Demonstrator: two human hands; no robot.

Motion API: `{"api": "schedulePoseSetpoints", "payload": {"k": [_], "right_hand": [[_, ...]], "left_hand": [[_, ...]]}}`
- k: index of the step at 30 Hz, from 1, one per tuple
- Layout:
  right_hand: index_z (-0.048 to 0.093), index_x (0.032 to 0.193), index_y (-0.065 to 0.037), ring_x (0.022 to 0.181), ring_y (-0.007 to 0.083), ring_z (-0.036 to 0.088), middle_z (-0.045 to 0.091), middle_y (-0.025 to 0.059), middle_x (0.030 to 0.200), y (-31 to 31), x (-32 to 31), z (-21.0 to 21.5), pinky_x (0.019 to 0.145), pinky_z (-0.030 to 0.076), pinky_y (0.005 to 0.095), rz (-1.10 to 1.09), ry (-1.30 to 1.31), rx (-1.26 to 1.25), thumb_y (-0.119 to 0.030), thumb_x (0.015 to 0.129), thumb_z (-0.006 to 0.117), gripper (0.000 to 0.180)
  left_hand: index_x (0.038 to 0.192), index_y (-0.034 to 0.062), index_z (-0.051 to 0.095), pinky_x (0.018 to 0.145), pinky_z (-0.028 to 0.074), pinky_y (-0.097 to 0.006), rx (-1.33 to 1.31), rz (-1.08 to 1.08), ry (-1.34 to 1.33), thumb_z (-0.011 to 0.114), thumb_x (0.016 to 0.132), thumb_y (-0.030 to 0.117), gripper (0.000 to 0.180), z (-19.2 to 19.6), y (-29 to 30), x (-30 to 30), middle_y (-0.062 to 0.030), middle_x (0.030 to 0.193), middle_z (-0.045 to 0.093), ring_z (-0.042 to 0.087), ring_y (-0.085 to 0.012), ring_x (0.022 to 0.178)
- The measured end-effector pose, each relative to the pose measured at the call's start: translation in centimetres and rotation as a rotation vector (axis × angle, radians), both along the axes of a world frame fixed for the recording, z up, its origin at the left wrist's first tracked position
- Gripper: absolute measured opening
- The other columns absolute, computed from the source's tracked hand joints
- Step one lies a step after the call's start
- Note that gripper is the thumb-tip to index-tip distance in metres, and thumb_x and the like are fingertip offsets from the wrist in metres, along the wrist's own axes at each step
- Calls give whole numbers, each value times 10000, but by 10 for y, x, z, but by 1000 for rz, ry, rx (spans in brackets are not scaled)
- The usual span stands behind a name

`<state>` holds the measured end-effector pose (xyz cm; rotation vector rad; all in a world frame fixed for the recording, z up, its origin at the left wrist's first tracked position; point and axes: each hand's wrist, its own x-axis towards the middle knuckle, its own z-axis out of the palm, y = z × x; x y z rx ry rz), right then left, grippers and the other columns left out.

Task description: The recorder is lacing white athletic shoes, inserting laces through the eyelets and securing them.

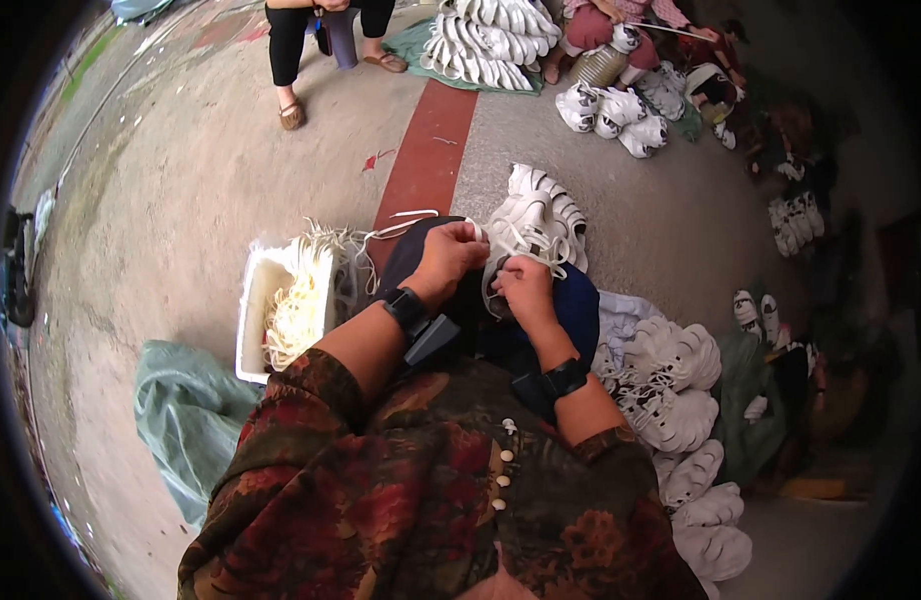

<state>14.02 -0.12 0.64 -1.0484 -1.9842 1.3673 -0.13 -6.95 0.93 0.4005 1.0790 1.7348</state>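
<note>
A white shoe [519, 222] rests on my lap, with white lace loops across its front. My left hand [449, 262] is closed in a pinch on a white shoelace beside the shoe. One lace [406, 228] trails leftward from behind that hand over my dark trouser leg. At the shoe's dark opening, my right hand [527, 291] is also closed, thumb and fingers pressed together. Whether it grips a lace or the shoe's edge is too small to make out. More white shoe parts [561, 205] lie nested just beyond the shoe.
To my left stands a white box [244, 340] of loose laces, with green sheeting [186, 400] nearby. White shoes [681, 420] are heaped at my right side. Ahead, a seated person [286, 60] is near a stack of white shoe parts [491, 45]; other people work at far right.
</note>
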Motion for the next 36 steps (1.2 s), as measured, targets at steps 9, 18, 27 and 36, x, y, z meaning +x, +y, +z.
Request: {"api": "schedulePoseSetpoints", "payload": {"k": [9, 18, 27, 36], "right_hand": [[557, 784, 48, 556, 134, 585, 592, 86, 622, 3, -6, 11, 511, 465, 248, -33, 37, -117, 46, 716, 521, 78], [575, 808, -8, 591, 134, 546, 578, 53, 653, 20, 1, -3, 548, 437, 281, -7, -144, 166, -65, 722, 527, 115], [599, 744, 50, 657, 272, 611, 617, 180, 693, 22, 10, -33, 611, 456, 344, -67, -49, 252, 19, 663, 562, 94], [584, 701, 36, 751, 419, 553, 567, 263, 747, 20, 8, 6, 647, 430, 456, 271, -380, 445, -75, 705, 540, 119]], "left_hand": [[702, 21, 617, 509, 454, -264, -200, 39, 412, 628, 610, 12, 93, -23, 38, 3, -74, 597, 600, 572, -108, 540], [680, 36, 640, 598, 492, -375, -329, -118, 949, 666, 551, 122, 157, 16, 39, -1, -182, 671, 610, 626, -296, 644], [726, 83, 617, 567, 483, -400, -131, -92, 1484, 611, 654, 247, 180, 18, 4, 42, -158, 640, 604, 608, -327, 622], [702, 76, 625, 578, 479, -417, -77, 38, 1437, 646, 610, 206, 161, -2, 15, 27, -165, 637, 591, 591, -342, 612]]}}
